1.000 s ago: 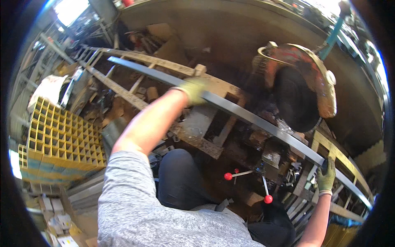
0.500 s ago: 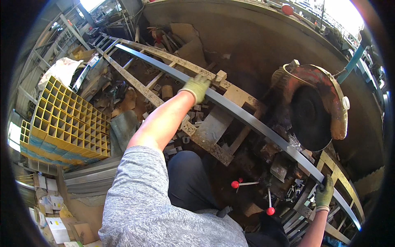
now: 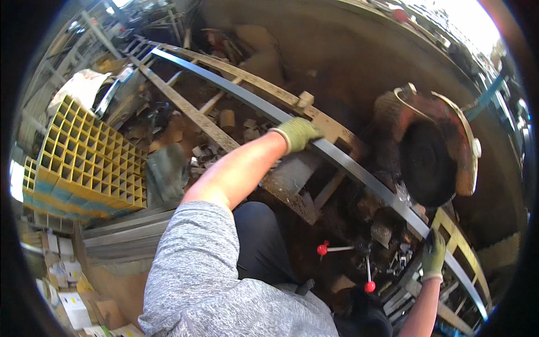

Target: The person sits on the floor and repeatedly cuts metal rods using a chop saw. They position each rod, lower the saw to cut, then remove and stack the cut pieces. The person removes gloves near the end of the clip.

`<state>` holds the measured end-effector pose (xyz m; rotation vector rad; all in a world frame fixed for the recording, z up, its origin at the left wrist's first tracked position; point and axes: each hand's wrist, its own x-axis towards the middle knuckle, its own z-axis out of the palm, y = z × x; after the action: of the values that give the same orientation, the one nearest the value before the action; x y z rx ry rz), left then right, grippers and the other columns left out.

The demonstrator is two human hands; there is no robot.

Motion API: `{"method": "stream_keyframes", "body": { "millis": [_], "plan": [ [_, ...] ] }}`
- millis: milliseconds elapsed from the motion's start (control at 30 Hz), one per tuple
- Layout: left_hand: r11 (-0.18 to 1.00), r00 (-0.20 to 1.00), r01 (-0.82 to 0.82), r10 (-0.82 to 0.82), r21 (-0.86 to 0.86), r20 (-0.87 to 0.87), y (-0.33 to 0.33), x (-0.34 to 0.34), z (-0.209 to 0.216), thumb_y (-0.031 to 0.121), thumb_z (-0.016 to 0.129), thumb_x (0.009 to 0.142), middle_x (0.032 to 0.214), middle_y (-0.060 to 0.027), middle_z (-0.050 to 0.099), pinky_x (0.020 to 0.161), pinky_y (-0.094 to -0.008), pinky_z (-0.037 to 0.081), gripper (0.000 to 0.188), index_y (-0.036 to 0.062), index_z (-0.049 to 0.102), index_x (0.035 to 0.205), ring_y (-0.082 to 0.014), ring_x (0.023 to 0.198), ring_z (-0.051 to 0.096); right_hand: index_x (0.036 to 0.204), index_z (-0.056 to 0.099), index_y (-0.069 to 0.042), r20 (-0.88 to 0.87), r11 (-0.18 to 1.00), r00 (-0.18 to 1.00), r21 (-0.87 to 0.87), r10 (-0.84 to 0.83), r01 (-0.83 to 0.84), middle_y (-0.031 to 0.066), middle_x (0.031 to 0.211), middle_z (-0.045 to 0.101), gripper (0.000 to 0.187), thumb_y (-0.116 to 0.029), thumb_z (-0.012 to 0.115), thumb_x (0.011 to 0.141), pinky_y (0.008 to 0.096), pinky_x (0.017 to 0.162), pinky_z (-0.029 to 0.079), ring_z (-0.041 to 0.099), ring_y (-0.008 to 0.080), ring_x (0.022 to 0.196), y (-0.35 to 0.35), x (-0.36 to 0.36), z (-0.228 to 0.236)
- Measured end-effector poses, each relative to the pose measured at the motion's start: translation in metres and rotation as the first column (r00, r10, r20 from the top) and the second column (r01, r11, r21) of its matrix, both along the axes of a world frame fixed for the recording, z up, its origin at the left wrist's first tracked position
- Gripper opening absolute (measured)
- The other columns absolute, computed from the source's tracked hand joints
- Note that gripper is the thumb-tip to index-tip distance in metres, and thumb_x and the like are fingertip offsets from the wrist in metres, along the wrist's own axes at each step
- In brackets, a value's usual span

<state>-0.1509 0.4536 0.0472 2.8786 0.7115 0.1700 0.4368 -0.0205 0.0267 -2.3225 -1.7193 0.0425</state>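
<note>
Two gloved hands, one long workpiece. Item one: a flat steel bar [image 3: 359, 168], dark grey, running in a bowed line from the upper left of the frame to the lower right, lying along a rusty frame of rails [image 3: 185, 109].

Item two: my left hand [image 3: 297, 133], in a pale green work glove, centre of the frame, fingers wrapped over the top edge of the bar. I judge that the grip sits there to keep the strip flat against the rail beneath it.

Item three: my right hand [image 3: 433, 255], in a darker green glove, lower right, closed on the same bar just past the saw. The two grips are well apart, one on each side of the blade, which I read as a way to steady a long, springy strip.

Item four: a chop saw [image 3: 432, 151], right of centre, with a dark round blade under a rust-orange guard, raised just above the bar.

Item five: two red-knobbed levers [image 3: 345, 250], lower centre, near the saw base; their function I cannot tell.

Item six: a stack of yellow grid panels [image 3: 84, 151], left of the frame, well apart from the bar.

Surface: no proper bench, only bare welded rails over a litter of wood blocks [image 3: 227, 119] and offcuts. Room: a crowded workshop with a dusty concrete floor [image 3: 337, 50] along the top, strong daylight at the upper right, and small cartons [image 3: 67, 286] at the lower left.
</note>
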Motion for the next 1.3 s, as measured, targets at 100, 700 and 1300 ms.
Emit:
{"method": "stream_keyframes", "body": {
  "millis": [100,700,1300],
  "plan": [
    [0.993,0.971,-0.117,0.118,0.018,-0.206,-0.007,0.014,0.011,-0.003,0.081,0.087,0.13,-0.0176,0.084,0.11,-0.0563,0.062,0.05,0.014,0.084,0.134,-0.0443,0.126,0.078,0.152,0.077,-0.001,0.085,0.998,0.994,-0.004,-0.063,0.063,0.0297,0.15,0.078,0.053,-0.008,0.08,0.099,0.0583,0.127,0.053,0.069,0.0522,0.143,0.007,0.002,-0.007],
    [0.998,0.998,0.048,-0.05,-0.035,-0.04,-0.088,0.141,-0.01,0.035,0.093,0.098,0.132,-0.0202,0.082,0.114,-0.0562,0.059,0.062,0.0166,0.076,0.154,-0.0458,0.131,0.075,0.153,0.066,-0.005,-0.227,0.789,0.952,-0.613,-0.206,0.025,0.0234,0.121,0.088,0.053,-0.036,0.074,0.112,0.0593,0.099,0.067,0.086,0.0456,0.11,-0.047,-0.276,0.078],
    [0.977,0.98,-0.041,0.081,0.211,-0.184,-0.101,0.152,-0.022,0.039,0.091,0.1,0.165,-0.0167,0.068,0.132,-0.055,0.047,0.072,0.0175,0.069,0.165,-0.0401,0.156,0.06,0.158,0.073,-0.003,-0.526,0.884,-0.845,-0.435,-0.098,0.169,0.0193,0.139,0.084,0.044,-0.022,0.079,0.118,0.0526,0.116,0.068,0.081,0.041,0.131,0.019,-0.403,-0.128]
  ]
}}
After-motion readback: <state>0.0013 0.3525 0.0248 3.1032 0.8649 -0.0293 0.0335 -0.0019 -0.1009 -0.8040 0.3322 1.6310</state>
